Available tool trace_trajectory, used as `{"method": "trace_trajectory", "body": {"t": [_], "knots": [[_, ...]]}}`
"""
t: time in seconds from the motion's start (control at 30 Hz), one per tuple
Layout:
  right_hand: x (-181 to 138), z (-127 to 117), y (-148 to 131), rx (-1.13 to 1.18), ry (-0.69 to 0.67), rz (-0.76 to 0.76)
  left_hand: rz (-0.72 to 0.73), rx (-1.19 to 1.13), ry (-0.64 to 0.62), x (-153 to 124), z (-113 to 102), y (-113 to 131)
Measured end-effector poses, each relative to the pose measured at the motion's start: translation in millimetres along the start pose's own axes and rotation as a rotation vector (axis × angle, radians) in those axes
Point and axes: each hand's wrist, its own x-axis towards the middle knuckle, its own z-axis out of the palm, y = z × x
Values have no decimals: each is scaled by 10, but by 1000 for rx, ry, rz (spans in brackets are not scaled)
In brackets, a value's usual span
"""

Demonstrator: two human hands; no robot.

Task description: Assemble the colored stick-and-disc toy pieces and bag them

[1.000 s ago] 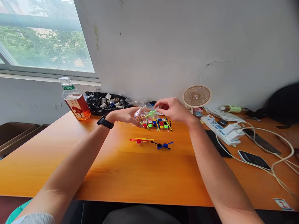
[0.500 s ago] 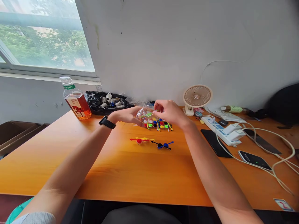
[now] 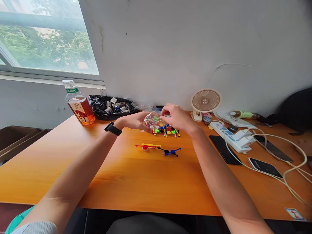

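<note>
Orange bench (image 3: 146, 182) under a white wall (image 3: 170, 48) — at its far middle the left grip (image 3: 131, 121) is closed around a clear, crinkled bag (image 3: 151, 121) of small bright pieces. Opposite, the right grip (image 3: 177, 119) pinches the bag's edge, just above a loose heap (image 3: 168, 131) of coloured pegs.

Bottle (image 3: 78, 104), green neck band (image 3: 71, 90): white characters, too small for me to read. Sticker (image 3: 295, 213) at table's (image 3: 146, 182) near right corner: red mark, illegible. No other lettering legible.
</note>
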Motion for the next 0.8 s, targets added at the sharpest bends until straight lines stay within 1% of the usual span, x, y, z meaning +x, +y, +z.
{"method": "trace_trajectory", "body": {"t": [0.13,0.23,0.33,0.43,0.5,0.63,0.73,0.8], "knots": [[4,31,39,84,-4,11,37,16,9,28,33,-19],[26,65,59,151,15,80,59,22,17,47,57,-27],[60,129,52,227,38,137,50,52,32,62,78,-40],[84,202,50,300,61,143,37,69,66,70,92,-64],[85,222,64,318,67,125,29,36,83,67,94,-80],[58,172,137,369,-13,127,35,-36,86,59,84,-98],[41,128,214,407,-112,162,38,-9,80,62,78,-96],[34,120,259,417,-179,133,42,8,60,64,77,-92]]}}
